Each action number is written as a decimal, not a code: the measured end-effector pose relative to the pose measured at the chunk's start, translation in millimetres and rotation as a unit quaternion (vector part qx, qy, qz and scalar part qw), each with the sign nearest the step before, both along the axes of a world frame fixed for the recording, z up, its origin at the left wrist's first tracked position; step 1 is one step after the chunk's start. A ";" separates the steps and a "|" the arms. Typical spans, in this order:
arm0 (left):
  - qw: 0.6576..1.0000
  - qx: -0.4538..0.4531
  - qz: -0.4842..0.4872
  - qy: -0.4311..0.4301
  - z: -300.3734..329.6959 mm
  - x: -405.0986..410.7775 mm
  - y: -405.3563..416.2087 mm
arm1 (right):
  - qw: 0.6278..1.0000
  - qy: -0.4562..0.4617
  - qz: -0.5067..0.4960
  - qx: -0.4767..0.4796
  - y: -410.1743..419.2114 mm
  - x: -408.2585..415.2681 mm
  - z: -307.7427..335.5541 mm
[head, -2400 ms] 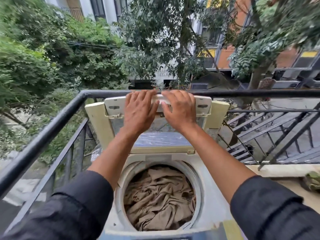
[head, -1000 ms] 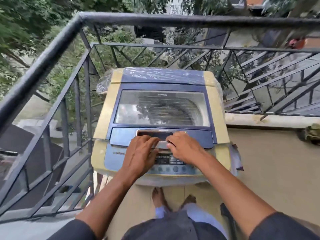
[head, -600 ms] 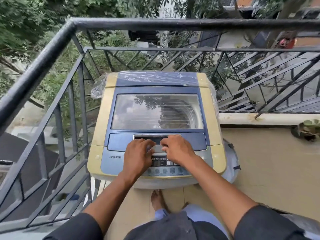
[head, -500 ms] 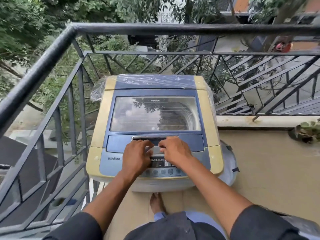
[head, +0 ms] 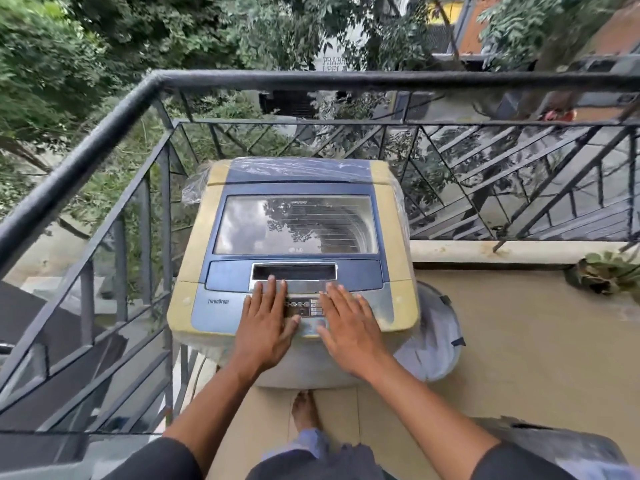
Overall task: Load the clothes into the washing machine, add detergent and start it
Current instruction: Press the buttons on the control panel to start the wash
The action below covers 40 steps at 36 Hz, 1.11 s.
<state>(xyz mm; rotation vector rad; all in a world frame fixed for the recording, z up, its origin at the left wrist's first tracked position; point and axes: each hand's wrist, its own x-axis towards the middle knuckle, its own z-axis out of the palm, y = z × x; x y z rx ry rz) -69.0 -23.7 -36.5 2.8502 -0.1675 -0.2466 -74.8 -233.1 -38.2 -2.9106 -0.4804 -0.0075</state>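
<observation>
- From the head camera, we look down at the washing machine (head: 294, 258). It stands on the balcony floor, in the corner where the black railing (head: 104, 133) turns.
- The lid (head: 296, 225) is shut and lies flat. Its window shines with sky and trees, so we cannot see the clothes inside.
- Our left hand (head: 265, 327) lies flat on the button panel (head: 304, 311), at the front edge of the machine's top. Its fingers are spread out straight and hold nothing.
- Our right hand (head: 348, 327) lies flat just beside it, on the right part of the same panel. Its fingers are also straight and hold nothing.
- Between our two hands we see a small screen and some little buttons.
- We think the step now is to start the machine.
- To do it well, we should lift one hand, find the start button and press it with one fingertip.
- We should press only once and wait for the screen, because flat hands could push the wrong buttons.
- We cannot tell if the soap is in.
</observation>
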 end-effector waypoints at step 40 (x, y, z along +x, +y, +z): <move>0.794 -0.513 -0.138 0.295 46.0 74.8 1.7 | 0.962 0.099 -0.248 -0.061 -11.5 -57.7 4.8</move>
